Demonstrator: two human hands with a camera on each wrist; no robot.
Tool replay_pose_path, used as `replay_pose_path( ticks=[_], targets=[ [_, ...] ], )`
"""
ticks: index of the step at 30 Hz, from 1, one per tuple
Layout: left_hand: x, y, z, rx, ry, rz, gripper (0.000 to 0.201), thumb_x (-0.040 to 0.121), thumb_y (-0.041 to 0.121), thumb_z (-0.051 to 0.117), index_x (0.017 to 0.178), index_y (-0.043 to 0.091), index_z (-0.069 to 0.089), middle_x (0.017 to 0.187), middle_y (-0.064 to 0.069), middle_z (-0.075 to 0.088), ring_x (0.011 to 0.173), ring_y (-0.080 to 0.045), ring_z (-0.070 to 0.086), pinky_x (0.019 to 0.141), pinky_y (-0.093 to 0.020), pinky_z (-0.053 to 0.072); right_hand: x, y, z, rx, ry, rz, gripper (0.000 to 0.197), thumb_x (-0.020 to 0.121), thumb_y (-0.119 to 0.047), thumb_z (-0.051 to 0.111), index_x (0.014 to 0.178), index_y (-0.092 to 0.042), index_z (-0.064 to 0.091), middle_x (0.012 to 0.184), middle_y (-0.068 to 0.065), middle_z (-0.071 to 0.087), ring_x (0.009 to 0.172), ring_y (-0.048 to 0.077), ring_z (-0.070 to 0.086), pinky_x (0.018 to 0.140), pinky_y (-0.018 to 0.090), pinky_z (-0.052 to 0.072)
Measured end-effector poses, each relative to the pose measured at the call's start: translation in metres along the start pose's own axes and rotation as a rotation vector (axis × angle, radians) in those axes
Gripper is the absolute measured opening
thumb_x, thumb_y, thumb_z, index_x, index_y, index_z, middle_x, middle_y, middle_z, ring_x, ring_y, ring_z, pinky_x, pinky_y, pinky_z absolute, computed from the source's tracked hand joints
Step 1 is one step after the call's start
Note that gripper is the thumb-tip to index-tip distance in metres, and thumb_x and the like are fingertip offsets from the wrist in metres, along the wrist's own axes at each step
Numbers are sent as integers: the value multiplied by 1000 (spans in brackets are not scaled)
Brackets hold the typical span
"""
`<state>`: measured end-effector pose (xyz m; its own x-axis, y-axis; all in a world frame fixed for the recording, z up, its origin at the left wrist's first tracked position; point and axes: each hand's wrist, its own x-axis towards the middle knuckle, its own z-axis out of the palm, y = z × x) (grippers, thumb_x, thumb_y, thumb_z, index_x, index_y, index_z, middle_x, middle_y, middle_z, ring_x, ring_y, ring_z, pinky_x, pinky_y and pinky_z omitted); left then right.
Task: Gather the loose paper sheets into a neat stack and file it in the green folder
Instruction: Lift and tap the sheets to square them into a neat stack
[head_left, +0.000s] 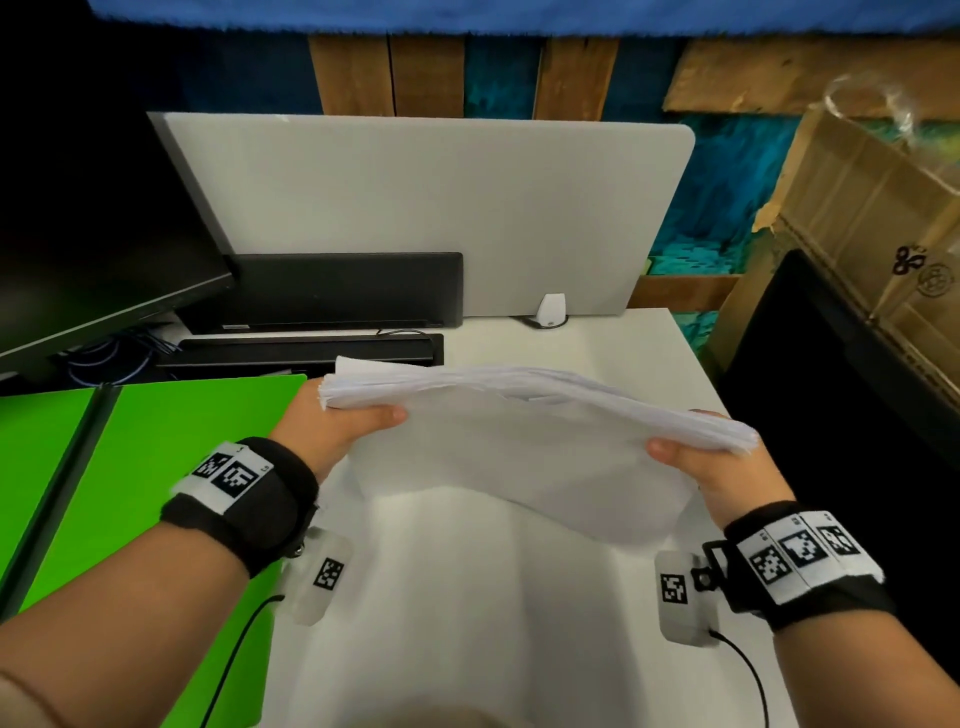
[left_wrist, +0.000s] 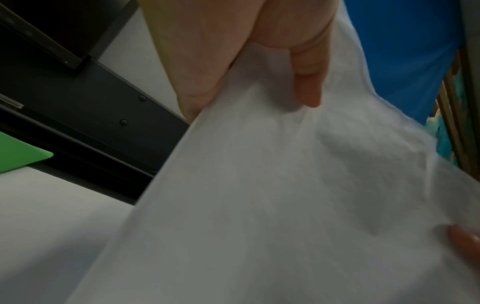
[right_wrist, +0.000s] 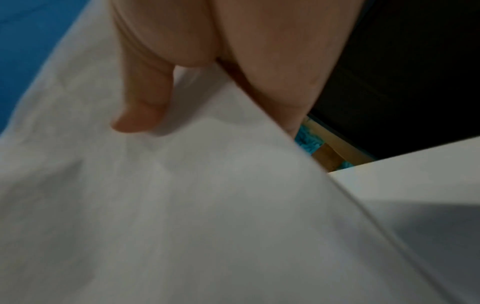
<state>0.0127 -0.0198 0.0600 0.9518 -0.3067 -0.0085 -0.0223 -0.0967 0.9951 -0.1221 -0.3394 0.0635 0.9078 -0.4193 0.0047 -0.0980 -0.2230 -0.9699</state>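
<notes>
A thick stack of white paper sheets (head_left: 524, 441) hangs above the white desk, sagging toward me in the middle. My left hand (head_left: 337, 415) grips its left end, thumb on the near face and fingers hidden behind. My right hand (head_left: 696, 457) grips the right end the same way. In the left wrist view the stack (left_wrist: 259, 195) fills the frame with my thumb (left_wrist: 309, 78) pressed on it. The right wrist view shows the paper (right_wrist: 182, 205) under my thumb (right_wrist: 140, 107). The green folder (head_left: 156, 493) lies open and flat on the desk to the left of the stack.
A black monitor (head_left: 88, 260) and a black keyboard (head_left: 306, 348) stand at the back left. A grey divider panel (head_left: 415, 208) closes the desk's far edge. A cardboard box (head_left: 872, 218) and a black chair back (head_left: 841, 415) are off the right edge.
</notes>
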Motion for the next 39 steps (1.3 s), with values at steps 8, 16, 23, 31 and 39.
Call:
replay_pose_path(
  ticks=[8, 16, 23, 31, 39],
  targets=[
    [0, 3, -4, 6, -51, 15, 50, 42, 26, 80, 90, 18, 74, 85, 10, 77, 85, -8, 70, 78, -21, 55, -2, -3, -4, 53, 18, 18, 26, 47, -29, 88, 69, -28, 73, 71, -13, 74, 65, 3, 68, 68, 28, 56],
    [0, 0, -6, 66, 82, -108, 50, 55, 3, 84, 102, 10, 68, 93, 3, 74, 96, -20, 69, 92, -43, 53, -9, -9, 7, 64, 121, 35, 27, 72, 3, 73, 72, -23, 63, 55, -14, 70, 51, -7, 64, 48, 10, 50],
    [-14, 83, 16, 794, 146, 354, 125, 49, 56, 81, 147, 22, 12, 157, -3, 11, 146, -19, 8, 120, -43, 8, -10, -54, 12, -147, 105, -238, 38, 72, 0, 75, 58, -33, 61, 52, -25, 64, 55, -13, 59, 56, 4, 47],
    [-28, 137, 54, 1075, -234, 522, 18, 86, 36, 58, 71, 26, 55, 61, 6, 53, 68, -21, 54, 66, -31, 42, -26, -111, 13, -208, -12, -531, 39, 70, 0, 76, 74, -37, 63, 63, -35, 65, 70, -13, 63, 71, 6, 50],
    [-17, 101, 17, 511, -55, 296, 21, 75, 17, 74, 61, 9, 61, 58, -6, 57, 52, -2, 48, 56, -23, 44, -6, -75, -36, -143, -85, -185, 10, 66, -26, 80, 70, -26, 71, 66, -7, 73, 58, 5, 66, 60, 22, 58]
  ],
)
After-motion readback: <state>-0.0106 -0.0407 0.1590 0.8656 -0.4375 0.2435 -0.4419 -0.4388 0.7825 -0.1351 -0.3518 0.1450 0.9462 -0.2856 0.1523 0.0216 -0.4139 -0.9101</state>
